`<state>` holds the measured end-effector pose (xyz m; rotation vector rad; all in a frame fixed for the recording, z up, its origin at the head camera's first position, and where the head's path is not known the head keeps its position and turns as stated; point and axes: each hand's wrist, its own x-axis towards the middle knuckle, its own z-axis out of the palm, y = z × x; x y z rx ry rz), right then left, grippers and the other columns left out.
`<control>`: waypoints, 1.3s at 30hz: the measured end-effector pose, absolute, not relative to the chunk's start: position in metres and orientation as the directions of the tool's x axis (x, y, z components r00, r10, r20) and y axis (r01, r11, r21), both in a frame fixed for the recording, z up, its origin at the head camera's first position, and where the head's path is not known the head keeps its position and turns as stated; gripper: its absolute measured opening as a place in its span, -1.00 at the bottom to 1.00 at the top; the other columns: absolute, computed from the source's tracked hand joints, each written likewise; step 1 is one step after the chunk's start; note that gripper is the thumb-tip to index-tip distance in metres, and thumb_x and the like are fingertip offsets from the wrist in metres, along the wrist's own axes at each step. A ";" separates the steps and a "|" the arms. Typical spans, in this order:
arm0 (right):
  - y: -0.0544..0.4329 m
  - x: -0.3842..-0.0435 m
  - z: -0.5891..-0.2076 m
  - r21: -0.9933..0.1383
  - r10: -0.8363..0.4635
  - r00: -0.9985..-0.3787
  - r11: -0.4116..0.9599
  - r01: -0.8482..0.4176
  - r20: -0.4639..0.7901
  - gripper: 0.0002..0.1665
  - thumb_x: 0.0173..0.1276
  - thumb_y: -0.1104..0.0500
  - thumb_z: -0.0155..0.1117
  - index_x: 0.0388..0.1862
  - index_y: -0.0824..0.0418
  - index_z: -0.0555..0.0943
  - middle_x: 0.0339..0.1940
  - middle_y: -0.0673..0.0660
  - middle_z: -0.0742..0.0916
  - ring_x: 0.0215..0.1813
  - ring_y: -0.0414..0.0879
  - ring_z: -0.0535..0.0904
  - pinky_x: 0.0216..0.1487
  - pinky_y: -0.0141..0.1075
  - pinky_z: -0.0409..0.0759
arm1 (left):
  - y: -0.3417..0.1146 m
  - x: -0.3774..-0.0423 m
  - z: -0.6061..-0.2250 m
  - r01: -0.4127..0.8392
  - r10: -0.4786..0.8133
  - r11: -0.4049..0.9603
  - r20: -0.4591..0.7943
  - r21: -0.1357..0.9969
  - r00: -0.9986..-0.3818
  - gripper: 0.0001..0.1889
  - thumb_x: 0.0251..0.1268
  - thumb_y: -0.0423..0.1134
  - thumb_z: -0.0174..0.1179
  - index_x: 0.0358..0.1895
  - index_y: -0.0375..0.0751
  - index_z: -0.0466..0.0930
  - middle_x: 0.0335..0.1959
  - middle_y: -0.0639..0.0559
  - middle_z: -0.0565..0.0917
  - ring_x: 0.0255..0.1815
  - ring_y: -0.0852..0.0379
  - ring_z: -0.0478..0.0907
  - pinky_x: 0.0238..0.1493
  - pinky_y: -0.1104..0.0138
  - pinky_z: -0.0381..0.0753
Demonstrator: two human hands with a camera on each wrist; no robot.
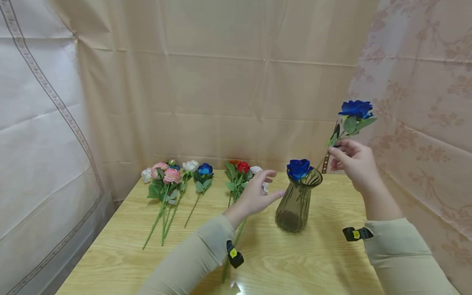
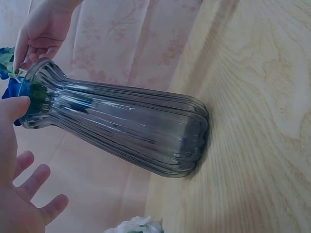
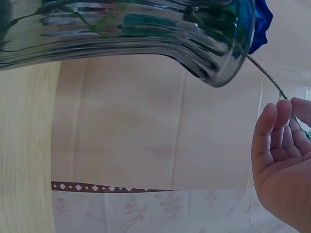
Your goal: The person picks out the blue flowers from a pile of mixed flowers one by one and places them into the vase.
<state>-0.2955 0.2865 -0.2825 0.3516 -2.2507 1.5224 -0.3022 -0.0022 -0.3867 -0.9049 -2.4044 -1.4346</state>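
Observation:
My right hand (image 1: 352,162) pinches the stem of a blue rose (image 1: 355,110) between thumb and fingers, up and to the right of a ribbed, dark glass vase (image 1: 293,209). In the right wrist view, the thin stem (image 3: 266,75) slants from the fingers to the vase's mouth; how deep its end reaches cannot be made out. A second blue rose (image 1: 299,169) stands in the vase, its bloom at the rim. Left of the vase, my left hand (image 1: 258,194) has its fingers spread, holding nothing. Its thumb is near the rim; whether they touch is unclear.
On the wooden table (image 1: 324,262), pink roses (image 1: 171,176), a white flower (image 1: 190,166) and a short blue rose (image 1: 205,169) lie at the left. A red rose (image 1: 243,166) lies behind my left hand. Curtains (image 1: 228,94) surround the table.

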 end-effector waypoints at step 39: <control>0.274 -0.295 -0.330 -0.618 -0.151 -0.881 0.659 -0.428 0.448 -0.67 0.50 0.11 0.30 -0.41 0.32 0.66 -0.63 0.07 0.53 -0.58 -0.11 0.34 -0.59 -0.27 0.34 | -0.020 -0.296 -0.417 0.586 0.450 0.421 0.401 0.692 -0.798 -0.39 0.40 0.04 0.33 0.43 -0.02 0.39 0.31 0.08 0.50 0.22 0.18 0.48 0.20 0.16 0.54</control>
